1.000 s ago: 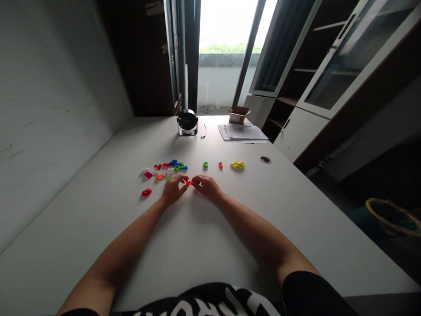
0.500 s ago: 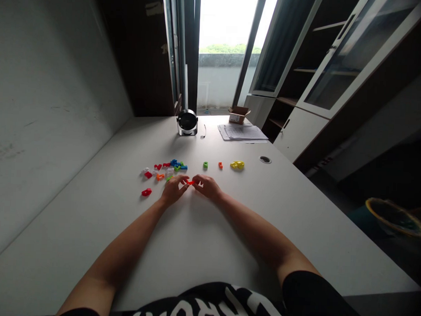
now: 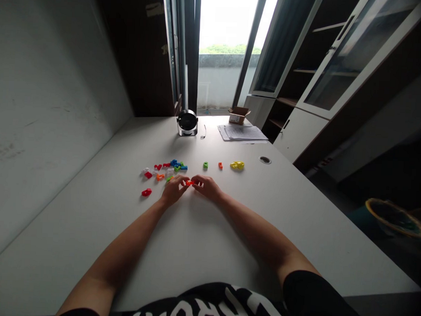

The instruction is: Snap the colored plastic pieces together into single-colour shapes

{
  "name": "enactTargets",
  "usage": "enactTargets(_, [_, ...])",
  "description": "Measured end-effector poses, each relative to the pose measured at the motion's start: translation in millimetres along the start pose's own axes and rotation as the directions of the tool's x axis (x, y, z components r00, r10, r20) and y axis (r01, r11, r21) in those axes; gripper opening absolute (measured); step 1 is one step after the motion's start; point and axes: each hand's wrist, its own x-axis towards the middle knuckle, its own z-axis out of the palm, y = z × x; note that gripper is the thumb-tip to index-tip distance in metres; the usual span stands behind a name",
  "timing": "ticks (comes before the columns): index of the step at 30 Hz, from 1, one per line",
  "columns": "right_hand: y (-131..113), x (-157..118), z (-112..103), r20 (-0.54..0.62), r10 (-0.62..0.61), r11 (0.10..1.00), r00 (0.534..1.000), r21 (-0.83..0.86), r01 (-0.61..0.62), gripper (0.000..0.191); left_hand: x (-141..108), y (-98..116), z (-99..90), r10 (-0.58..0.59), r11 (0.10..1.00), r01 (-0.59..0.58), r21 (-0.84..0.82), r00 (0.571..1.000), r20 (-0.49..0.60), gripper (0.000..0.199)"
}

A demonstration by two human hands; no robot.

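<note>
Between my fingertips is a small bright red-orange plastic piece point(image 3: 190, 183), gripped from both sides above the white table point(image 3: 193, 249). My left hand point(image 3: 174, 189) pinches its left end. My right hand point(image 3: 206, 186) pinches its right end, and the fingers cover part of the piece. Just left of my left hand lie loose plastic pieces: an orange one point(image 3: 160, 177), a red one point(image 3: 146, 192) and a blue cluster point(image 3: 176, 163). Beyond my right hand sit a green piece point(image 3: 205, 165), a small orange piece point(image 3: 220, 165) and yellow pieces point(image 3: 237, 165).
At the back of the table stand a small black fan-like device point(image 3: 187, 122), a stack of papers point(image 3: 244, 133) and an open cardboard box point(image 3: 238, 115). A round cable hole point(image 3: 264, 160) is at the right. A wall point(image 3: 53, 106) borders the left side.
The red-orange piece has turned slightly between my fingertips and shows a different side. My hands have stayed nearly in place, and the loose pieces lie as before.
</note>
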Motion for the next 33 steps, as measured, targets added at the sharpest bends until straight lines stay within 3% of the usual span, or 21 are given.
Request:
enactTargets(15, [15.2,4.0,7.5,0.014,0.16,0.974,0.987,0.162,-0.16,0.012,-0.6,0.7,0.6,0.007,1.0,-0.008,0.014,1.0,0.01,0.022])
enactTargets(23, [11.2,4.3,6.0,-0.032,0.144,0.976,0.989,0.171,-0.137,0.01,-1.8,-0.8,2.2,-0.039,0.999,0.04,-0.03,0.999,0.015,0.032])
enactTargets(33, [6.7,4.1,4.7,-0.08,0.085,0.989,0.993,0.125,-0.074,0.011,-0.5,0.5,0.4,-0.055,0.995,0.057,-0.078,0.998,0.038,0.026])
